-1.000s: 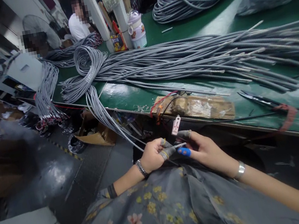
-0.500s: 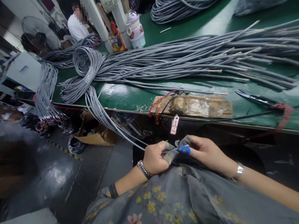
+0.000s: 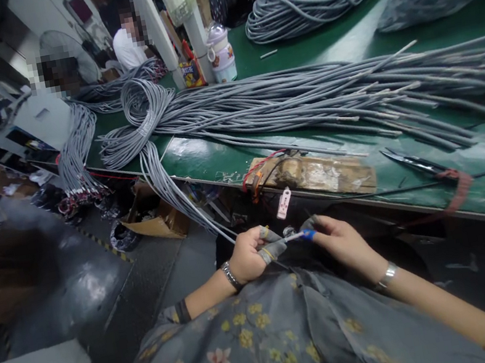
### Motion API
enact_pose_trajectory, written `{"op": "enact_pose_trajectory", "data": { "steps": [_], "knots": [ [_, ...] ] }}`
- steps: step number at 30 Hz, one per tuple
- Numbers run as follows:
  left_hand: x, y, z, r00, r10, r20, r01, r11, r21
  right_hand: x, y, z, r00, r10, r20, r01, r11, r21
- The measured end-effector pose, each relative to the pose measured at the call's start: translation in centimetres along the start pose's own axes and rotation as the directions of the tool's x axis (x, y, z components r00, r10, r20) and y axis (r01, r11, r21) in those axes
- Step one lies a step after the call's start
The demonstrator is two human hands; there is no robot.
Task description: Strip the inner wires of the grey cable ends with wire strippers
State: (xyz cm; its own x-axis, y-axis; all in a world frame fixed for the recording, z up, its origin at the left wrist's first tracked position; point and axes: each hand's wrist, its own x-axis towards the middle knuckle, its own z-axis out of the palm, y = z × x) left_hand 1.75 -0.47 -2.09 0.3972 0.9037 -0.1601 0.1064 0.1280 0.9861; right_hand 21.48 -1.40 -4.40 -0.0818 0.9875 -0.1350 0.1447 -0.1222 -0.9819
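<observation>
My left hand is closed around a grey cable, with grey coverings on its thumb and finger. A short pale length of the cable shows between my two hands. My right hand, with a blue wrap on one fingertip, pinches the cable's end; the very tip is hidden by its fingers. Back from my left hand, the cable seems to run up into the strands hanging from a coiled grey bundle on the green bench. Both hands are in front of my body, below the bench edge.
Many loose cable ends lie across the bench. Scissors with a red-wrapped handle and a worn wooden board are near its front edge. A lidded cup stands by a post. A cardboard box is below. Someone in white is further back.
My hands have drawn slightly apart, the right one moving right. A pale stretch of cable now shows between them, where the fingers were close together before.
</observation>
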Motion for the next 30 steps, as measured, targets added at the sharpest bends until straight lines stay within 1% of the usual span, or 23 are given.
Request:
{"op": "enact_pose_trajectory", "data": {
  "steps": [2, 4, 5, 7, 8, 9, 10, 11, 12, 13, 14, 15, 16, 17, 18, 20, 22, 24, 25, 27, 30],
  "knots": [
    [0.0, 0.1, -0.1, 1.0, -0.019, -0.018, 0.019, 1.0, -0.001, -0.4, -0.2, -0.4, 0.991, -0.112, -0.072, 0.108, 0.993, -0.055],
    [-0.1, -0.1, -0.1, 1.0, -0.025, -0.017, 0.026, 0.999, 0.029, -1.0, -0.8, -0.6, 0.954, -0.288, -0.087, 0.271, 0.949, -0.161],
    [-0.1, -0.3, -0.1, 1.0, -0.015, -0.013, 0.015, 0.998, 0.056, -1.2, -1.2, -0.6, 0.927, -0.371, -0.063, 0.35, 0.911, -0.215],
    [-0.1, -0.5, -0.1, 0.999, 0.036, 0.004, -0.037, 0.988, 0.148, -1.5, -2.0, -0.4, 0.886, -0.464, 0.024, 0.451, 0.846, -0.285],
    [-0.2, -0.6, -0.2, 0.997, 0.073, 0.018, -0.075, 0.974, 0.212, -1.6, -2.3, -0.3, 0.878, -0.474, 0.064, 0.47, 0.83, -0.3],
    [-0.1, -0.6, -0.4, 0.993, 0.113, 0.038, -0.119, 0.952, 0.281, -1.5, -2.5, -0.2, 0.883, -0.459, 0.094, 0.465, 0.833, -0.301],
    [-0.1, -0.5, -0.6, 0.986, 0.153, 0.068, -0.167, 0.922, 0.35, -1.5, -2.8, -0.1, 0.901, -0.416, 0.124, 0.433, 0.855, -0.284],
    [-0.1, -0.4, -0.8, 0.976, 0.186, 0.11, -0.215, 0.886, 0.41, -1.4, -3.0, -0.1, 0.926, -0.344, 0.155, 0.374, 0.895, -0.245],
    [0.0, -0.2, -1.1, 0.964, 0.213, 0.16, -0.264, 0.851, 0.454, -1.2, -3.1, 0.0, 0.948, -0.249, 0.196, 0.285, 0.941, -0.185],
    [0.0, -0.1, -1.3, 0.949, 0.232, 0.215, -0.309, 0.823, 0.476, -1.0, -3.2, 0.0, 0.958, -0.138, 0.249, 0.17, 0.979, -0.111],
    [0.1, 0.1, -1.4, 0.932, 0.241, 0.272, -0.348, 0.809, 0.474, -0.9, -3.2, 0.0, 0.95, -0.028, 0.311, 0.041, 0.999, -0.035],
    [0.1, 0.2, -1.5, 0.917, 0.243, 0.316, -0.37, 0.815, 0.445, -0.7, -3.1, 0.1, 0.926, 0.064, 0.372, -0.082, 0.996, 0.032],
    [0.1, 0.3, -1.5, 0.909, 0.24, 0.339, -0.369, 0.842, 0.393, -0.5, -3.0, 0.1, 0.898, 0.125, 0.421, -0.176, 0.981, 0.083],
    [0.1, 0.3, -1.4, 0.913, 0.229, 0.337, -0.342, 0.881, 0.327, -0.4, -2.9, 0.2, 0.882, 0.152, 0.446, -0.226, 0.967, 0.117],
    [0.1, 0.3, -1.4, 0.929, 0.209, 0.307, -0.291, 0.923, 0.251, -0.2, -2.6, 0.3, 0.883, 0.15, 0.445, -0.229, 0.965, 0.13],
    [0.1, 0.3, -1.3, 0.971, 0.127, 0.2, -0.149, 0.984, 0.099, 0.0, -2.0, 0.5, 0.929, 0.089, 0.36, -0.128, 0.988, 0.086],
    [0.1, 0.2, -1.3, 0.995, 0.022, 0.099, -0.022, 1.0, -0.005, 0.0, -1.3, 0.4, 0.975, -0.006, 0.221, 0.007, 1.0, -0.002],
    [0.2, 0.3, -1.3, 0.997, -0.058, 0.052, 0.061, 0.996, -0.062, -0.1, -0.7, 0.2, 0.99, -0.098, 0.104, 0.103, 0.994, -0.045],
    [0.2, 0.4, -1.4, 0.995, -0.086, 0.05, 0.089, 0.993, -0.075, -0.2, -0.5, 0.1, 0.987, -0.144, 0.072, 0.147, 0.988, -0.045],
    [0.2, 0.4, -1.4, 0.991, -0.121, 0.061, 0.126, 0.988, -0.088, -0.4, -0.4, 0.1, 0.97, -0.23, 0.082, 0.234, 0.971, -0.048],
    [0.2, 0.4, -1.3, 0.987, -0.129, 0.097, 0.138, 0.987, -0.087, -0.4, -0.9, 0.4, 0.928, -0.321, 0.188, 0.342, 0.935, -0.092]
  ]
}}
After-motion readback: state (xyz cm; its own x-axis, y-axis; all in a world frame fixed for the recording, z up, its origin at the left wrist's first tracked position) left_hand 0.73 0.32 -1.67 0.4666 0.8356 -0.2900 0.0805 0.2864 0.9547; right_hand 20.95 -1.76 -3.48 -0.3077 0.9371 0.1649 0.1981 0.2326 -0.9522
